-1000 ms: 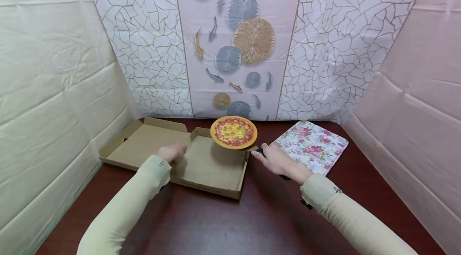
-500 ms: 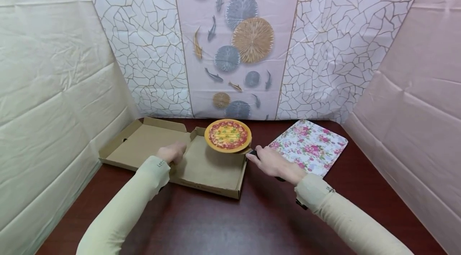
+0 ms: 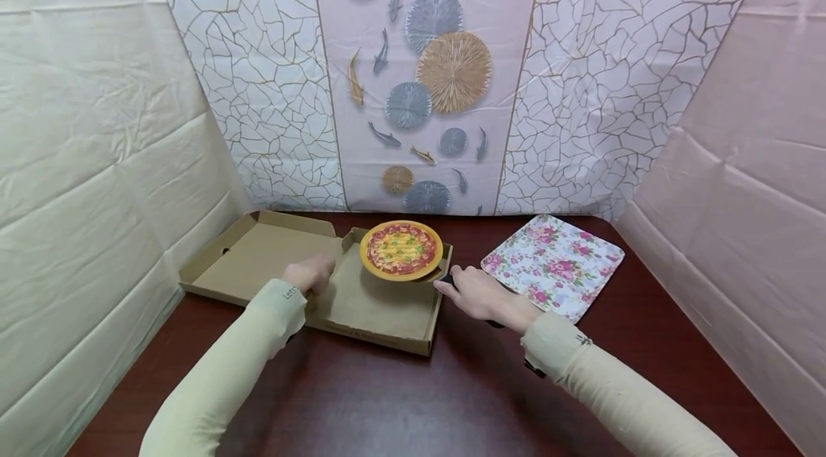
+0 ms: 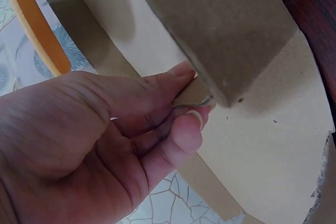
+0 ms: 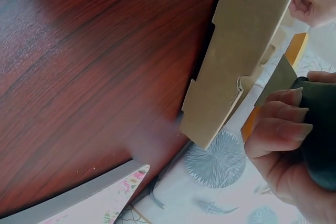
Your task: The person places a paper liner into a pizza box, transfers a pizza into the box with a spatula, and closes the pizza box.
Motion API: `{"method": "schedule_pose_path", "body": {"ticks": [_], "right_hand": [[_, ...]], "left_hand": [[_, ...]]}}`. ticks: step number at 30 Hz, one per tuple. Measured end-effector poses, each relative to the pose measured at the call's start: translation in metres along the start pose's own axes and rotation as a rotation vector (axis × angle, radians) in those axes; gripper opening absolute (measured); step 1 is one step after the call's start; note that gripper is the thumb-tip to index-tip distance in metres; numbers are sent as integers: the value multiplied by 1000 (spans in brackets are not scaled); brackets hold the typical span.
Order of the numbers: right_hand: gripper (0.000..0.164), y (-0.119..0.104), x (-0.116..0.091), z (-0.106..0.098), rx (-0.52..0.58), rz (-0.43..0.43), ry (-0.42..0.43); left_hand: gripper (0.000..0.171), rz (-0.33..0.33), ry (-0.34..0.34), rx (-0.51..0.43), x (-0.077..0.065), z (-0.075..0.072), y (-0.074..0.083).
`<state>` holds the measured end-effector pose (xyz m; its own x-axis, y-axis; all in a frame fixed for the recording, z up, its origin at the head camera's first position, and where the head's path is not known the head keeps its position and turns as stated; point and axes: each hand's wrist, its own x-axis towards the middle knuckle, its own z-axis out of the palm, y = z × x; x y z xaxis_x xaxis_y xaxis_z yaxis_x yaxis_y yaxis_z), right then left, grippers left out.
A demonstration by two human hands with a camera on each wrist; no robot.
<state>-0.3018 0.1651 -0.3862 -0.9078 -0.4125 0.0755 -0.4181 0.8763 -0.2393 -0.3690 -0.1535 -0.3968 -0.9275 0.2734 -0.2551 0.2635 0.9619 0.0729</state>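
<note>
A round pizza [image 3: 401,250] with a smooth orange rim is held up over the right half of an open cardboard pizza box [image 3: 381,310]. Under it runs the flat blade [image 5: 278,80] of a pizza server, whose dark handle [image 5: 321,135] my right hand [image 3: 480,292] grips with curled fingers. My left hand [image 3: 311,275] is at the fold between box and lid [image 3: 258,260]. In the left wrist view, its thumb and fingers pinch a small cardboard flap [image 4: 194,94] at the box's corner.
A floral-patterned board [image 3: 558,267] lies on the dark red wooden table [image 3: 368,407], right of the box. Patterned cloth [image 3: 439,84] hangs behind the table, with plain cloth walls at both sides. The opened lid reaches close to the left wall.
The right hand has moved left and slightly toward me with the server, bringing the pizza further over the box and lower in view. The left hand stays at the fold.
</note>
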Motion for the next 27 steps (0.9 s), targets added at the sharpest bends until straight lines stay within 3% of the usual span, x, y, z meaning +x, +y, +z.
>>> {"method": "schedule_pose_path", "body": {"ticks": [9, 18, 27], "right_hand": [[38, -8, 0, 5, 52, -14, -57], [37, -13, 2, 8, -9, -43, -37], [37, -18, 2, 11, 11, -47, -70]], "left_hand": [[27, 9, 0, -22, -4, -1, 0], [26, 4, -4, -50, -5, -2, 1], [26, 3, -5, -48, -4, -1, -1]]}}
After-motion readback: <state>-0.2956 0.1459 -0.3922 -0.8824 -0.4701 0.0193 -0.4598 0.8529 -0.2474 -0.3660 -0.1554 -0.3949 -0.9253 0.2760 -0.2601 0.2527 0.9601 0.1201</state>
